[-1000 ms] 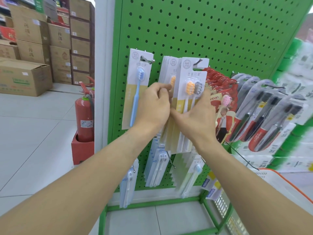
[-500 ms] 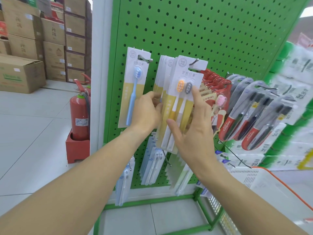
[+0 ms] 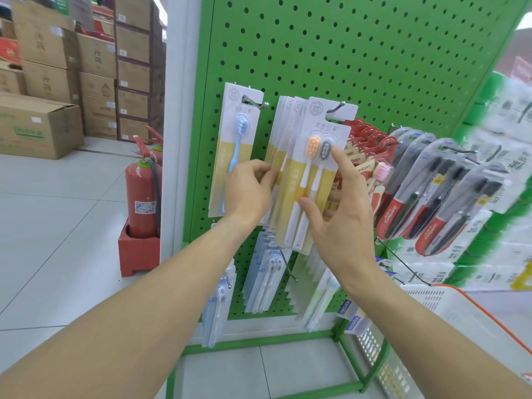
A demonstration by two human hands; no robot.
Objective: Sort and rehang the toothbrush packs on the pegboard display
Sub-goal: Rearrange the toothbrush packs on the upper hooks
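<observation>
Left hand [image 3: 247, 191] fingers pinch left edge of white-and-yellow card toothbrush packs [image 3: 305, 180] hanging on green perforated pegboard [image 3: 359, 53]. Right hand [image 3: 342, 214] fingers straight, touching front pack. White plastic basket [image 3: 449, 312] below right fingers; contents unclear.

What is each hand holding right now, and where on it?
The left hand pinches the hanging packs at their left edge, mid-height. The right hand holds nothing; straight fingers touch the front pack.

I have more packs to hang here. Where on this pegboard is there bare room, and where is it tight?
The pegboard is bare above the hooks. A narrow strip shows between the blue toothbrush pack and the two-brush pack stack. It is crowded rightward, where red packs crowd the Colgate packs, and on the lower row beneath both hands.
</observation>
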